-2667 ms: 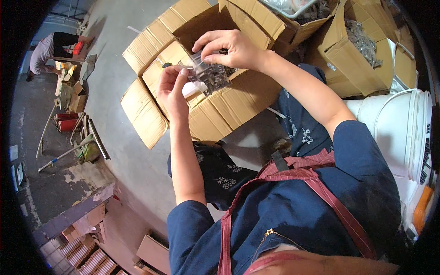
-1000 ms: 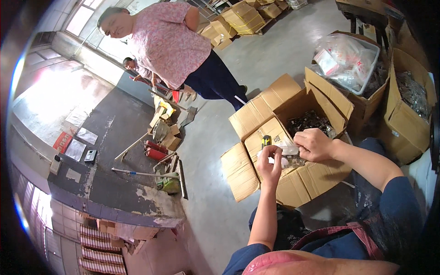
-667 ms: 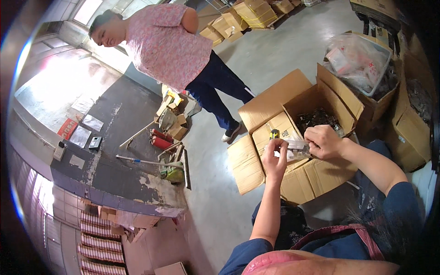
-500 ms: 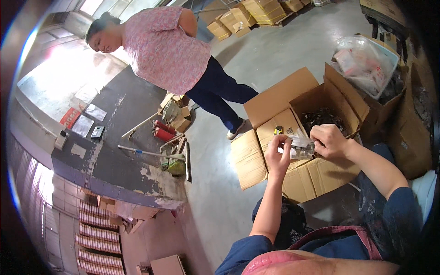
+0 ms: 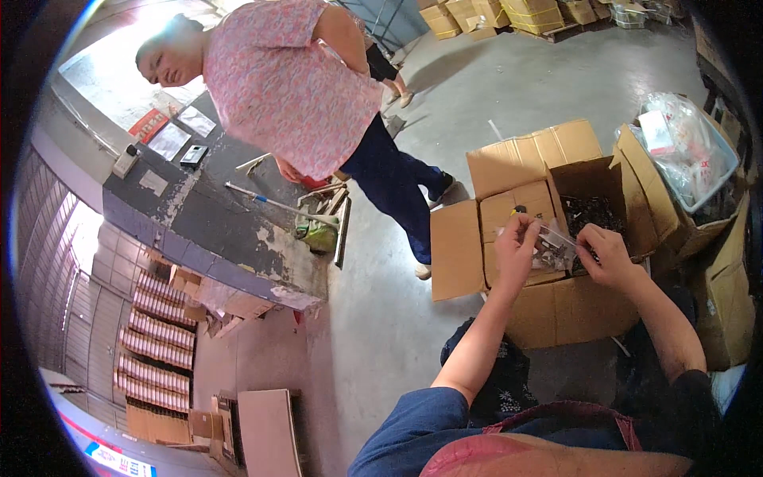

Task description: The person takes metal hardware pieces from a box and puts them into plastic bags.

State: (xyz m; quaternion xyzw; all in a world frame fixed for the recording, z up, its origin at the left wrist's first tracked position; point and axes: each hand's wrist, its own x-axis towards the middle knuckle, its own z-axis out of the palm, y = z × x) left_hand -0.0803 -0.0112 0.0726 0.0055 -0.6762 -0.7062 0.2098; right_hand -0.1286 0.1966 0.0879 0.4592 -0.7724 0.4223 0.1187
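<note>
Between my two hands hangs a small clear plastic bag (image 5: 554, 248) with greyish small parts in it. Its left side is pinched by my left hand (image 5: 515, 253), with thumb and fingers together. My right hand (image 5: 608, 256) is closed on the bag's upper right edge. Just beyond, an open cardboard box (image 5: 645, 208) holds a heap of small dark pieces (image 5: 586, 213). A flatter carton top (image 5: 501, 204) lies beside it on the left, below and behind my left hand. A yellow-and-black tool (image 5: 519, 210), perhaps a cutter, shows above my left fingers, partly hidden.
A blue-rimmed bin (image 5: 733, 163) with clear plastic bags stands right of the box. At the left stands a person in a pink patterned shirt (image 5: 290, 87), near a dark low wall (image 5: 207, 215) with a squeegee (image 5: 278, 200). Stacked cartons (image 5: 540, 14) line the far floor.
The view has shifted, and the boxes appear farther right. My hands still grip the bag, now with its upper edge drawn between them. The person at the left appears closer, one hand lowered.
</note>
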